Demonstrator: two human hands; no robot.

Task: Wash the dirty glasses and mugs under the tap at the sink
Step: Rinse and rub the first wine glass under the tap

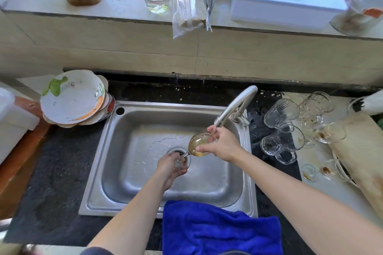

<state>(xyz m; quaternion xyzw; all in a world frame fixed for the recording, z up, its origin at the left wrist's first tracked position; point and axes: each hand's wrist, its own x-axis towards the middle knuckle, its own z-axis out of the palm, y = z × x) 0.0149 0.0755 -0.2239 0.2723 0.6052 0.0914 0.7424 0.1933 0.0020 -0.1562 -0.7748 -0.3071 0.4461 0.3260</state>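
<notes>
The right hand grips the bowl of a stemmed glass under the tap, over the sink. The left hand curls round what seems to be its foot. Dirty glasses crowd the counter beside the tap.

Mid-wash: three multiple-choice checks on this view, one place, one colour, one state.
1. The waiting glasses stand: A left of the sink; B right of it; C on the windowsill.
2. The cloth on the front rim is: A red; B blue; C white.
3. The stemmed glass under the tap is: A held by both hands; B held by one; C set down.
Answers: B, they cluster beyond the tap. B, it is bright blue. A, right hand grips the bowl, left hand the foot.
</notes>
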